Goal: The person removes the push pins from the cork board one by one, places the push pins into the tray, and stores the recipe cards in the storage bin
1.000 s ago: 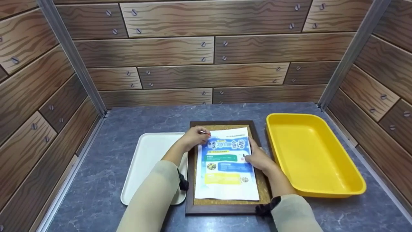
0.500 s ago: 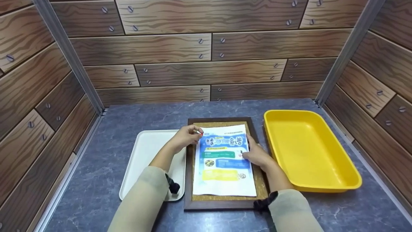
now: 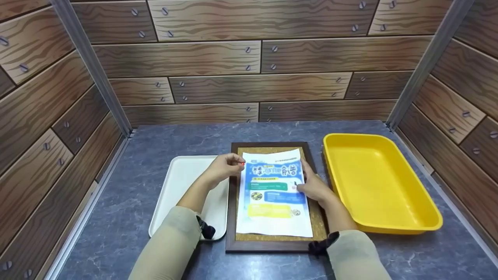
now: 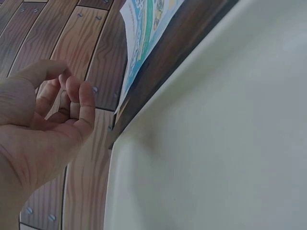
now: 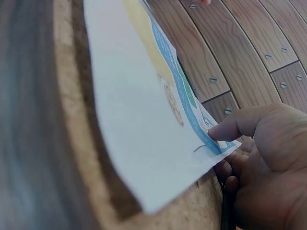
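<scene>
A printed paper sheet [image 3: 272, 229] with blue, green and yellow blocks lies over a cork board [image 3: 321, 229] in a dark brown frame [image 3: 268, 245]. At the sheet's upper left corner, my left hand [image 3: 221, 170] pinches a small red push pin [image 3: 243, 164] between thumb and fingertips. In the left wrist view my fingers [image 4: 86, 103] are bent, and the pin is hidden. My right hand [image 3: 317, 188] grips the sheet's right edge, thumb on top and fingers underneath. From the right wrist, the sheet [image 5: 129, 110] is curved and its near edge stands off the cork [image 5: 79, 143].
A white tray [image 3: 183, 179] stands left of the board, under my left forearm. Close on the right is a deep yellow bin [image 3: 373, 186]. Wood-patterned walls [image 3: 249, 58] enclose the grey marbled table [image 3: 186, 136] at the back and sides.
My left hand has drawn slightly left with the push pin, uncovering the sheet's upper left corner. The right hand keeps its grip on the right edge. The head view has shifted a little.
</scene>
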A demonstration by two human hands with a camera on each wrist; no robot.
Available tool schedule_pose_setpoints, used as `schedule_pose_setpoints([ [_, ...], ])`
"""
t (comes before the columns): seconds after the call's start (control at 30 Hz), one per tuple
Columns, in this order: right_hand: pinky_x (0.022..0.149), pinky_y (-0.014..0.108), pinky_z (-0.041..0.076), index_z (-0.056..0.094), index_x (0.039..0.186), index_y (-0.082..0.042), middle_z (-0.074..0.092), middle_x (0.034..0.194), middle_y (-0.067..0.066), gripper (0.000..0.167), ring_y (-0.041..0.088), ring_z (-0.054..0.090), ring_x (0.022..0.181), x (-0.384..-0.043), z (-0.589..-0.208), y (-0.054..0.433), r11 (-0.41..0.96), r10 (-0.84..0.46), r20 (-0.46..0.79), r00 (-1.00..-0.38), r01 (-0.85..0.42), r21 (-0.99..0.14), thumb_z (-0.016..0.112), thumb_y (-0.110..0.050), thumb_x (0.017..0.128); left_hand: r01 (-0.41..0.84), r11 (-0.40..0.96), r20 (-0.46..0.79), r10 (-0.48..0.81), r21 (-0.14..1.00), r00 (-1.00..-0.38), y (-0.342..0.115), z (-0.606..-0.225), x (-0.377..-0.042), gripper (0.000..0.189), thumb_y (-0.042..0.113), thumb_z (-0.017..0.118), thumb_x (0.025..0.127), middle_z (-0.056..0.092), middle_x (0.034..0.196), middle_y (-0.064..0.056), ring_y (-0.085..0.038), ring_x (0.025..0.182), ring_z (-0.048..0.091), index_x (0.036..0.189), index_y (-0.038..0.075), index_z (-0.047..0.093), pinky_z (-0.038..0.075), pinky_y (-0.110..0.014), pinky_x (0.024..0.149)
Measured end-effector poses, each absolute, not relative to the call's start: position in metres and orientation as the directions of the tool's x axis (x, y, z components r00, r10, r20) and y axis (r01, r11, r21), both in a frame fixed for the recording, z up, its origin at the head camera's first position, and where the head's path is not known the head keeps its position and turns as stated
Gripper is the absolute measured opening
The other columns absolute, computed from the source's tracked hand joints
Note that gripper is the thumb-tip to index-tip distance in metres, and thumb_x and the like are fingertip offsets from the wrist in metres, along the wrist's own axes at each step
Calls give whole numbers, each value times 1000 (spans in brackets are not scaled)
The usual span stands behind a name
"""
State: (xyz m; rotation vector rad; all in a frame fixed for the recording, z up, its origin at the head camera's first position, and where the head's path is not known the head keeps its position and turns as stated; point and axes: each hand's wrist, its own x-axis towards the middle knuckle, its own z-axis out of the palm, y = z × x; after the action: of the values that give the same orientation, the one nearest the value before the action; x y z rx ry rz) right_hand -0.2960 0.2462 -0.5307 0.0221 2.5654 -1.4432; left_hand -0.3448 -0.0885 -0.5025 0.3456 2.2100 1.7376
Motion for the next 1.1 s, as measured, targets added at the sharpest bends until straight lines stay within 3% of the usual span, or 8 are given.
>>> schedule_pose_setpoints([
  [0.1, 117, 47, 45, 7, 176, -22, 27, 175, 30, 109, 43, 40, 147, -296, -530, 246, 535, -86, -188, -978, 114, -837, 64, 4, 87, 24, 243, -72, 378, 970, -923, -92, -502, -342, 28, 8, 71, 102, 71, 108, -2, -20, 103, 68, 127, -5, 68, 62, -30, 93],
  [0.27, 128, 57, 34, 19, 175, -15, 27, 175, 30, 99, 44, 37, 151, -298, -526, 244, 544, -87, -208, -974, 129, -829, 63, 5, 88, 39, 271, -66, 367, 962, -928, -100, -502, -338, 27, 10, 73, 102, 69, 99, 4, -11, 92, 63, 125, -3, 71, 60, -36, 93],
  [0.53, 128, 58, 35, 28, 171, -6, 30, 174, 30, 88, 44, 40, 150, -299, -520, 243, 618, -70, -188, -980, 105, -779, 61, 8, 91, 74, 315, -55, 381, 946, -923, -113, -501, -333, 30, 12, 75, 102, 68, 94, 6, -9, 88, 60, 127, -3, 72, 57, -43, 94],
  [0.67, 122, 55, 41, 27, 172, -7, 30, 174, 30, 89, 44, 42, 148, -297, -516, 242, 636, -85, -196, -977, 99, -765, 62, 8, 91, 93, 339, -45, 379, 936, -924, -124, -499, -329, 29, 14, 77, 102, 68, 96, 6, -10, 89, 60, 126, -2, 73, 54, -43, 91],
  [0.77, 112, 49, 48, 26, 172, -8, 36, 170, 31, 89, 43, 49, 142, -295, -512, 241, 639, -98, -202, -974, 94, -764, 63, 6, 93, 96, 346, -39, 365, 933, -930, -131, -498, -327, 29, 14, 78, 101, 69, 97, 6, -10, 90, 61, 125, -2, 73, 55, -45, 95],
  [0.87, 110, 48, 52, 25, 172, -5, 34, 170, 33, 88, 46, 50, 144, -292, -506, 241, 642, -115, -194, -974, 76, -763, 64, 5, 94, 98, 351, -35, 353, 931, -935, -137, -501, -325, 27, 12, 77, 101, 69, 96, 6, -10, 92, 61, 123, -3, 73, 56, -46, 98],
  [1.1, 131, 59, 33, 25, 170, 1, 22, 175, 30, 90, 49, 33, 157, -292, -491, 243, 631, -164, -123, -979, -8, -776, 66, 3, 91, 96, 358, -35, 343, 929, -939, -149, -503, -322, 18, 11, 79, 100, 67, 94, 7, -10, 91, 60, 115, 2, 75, 55, -37, 92],
])
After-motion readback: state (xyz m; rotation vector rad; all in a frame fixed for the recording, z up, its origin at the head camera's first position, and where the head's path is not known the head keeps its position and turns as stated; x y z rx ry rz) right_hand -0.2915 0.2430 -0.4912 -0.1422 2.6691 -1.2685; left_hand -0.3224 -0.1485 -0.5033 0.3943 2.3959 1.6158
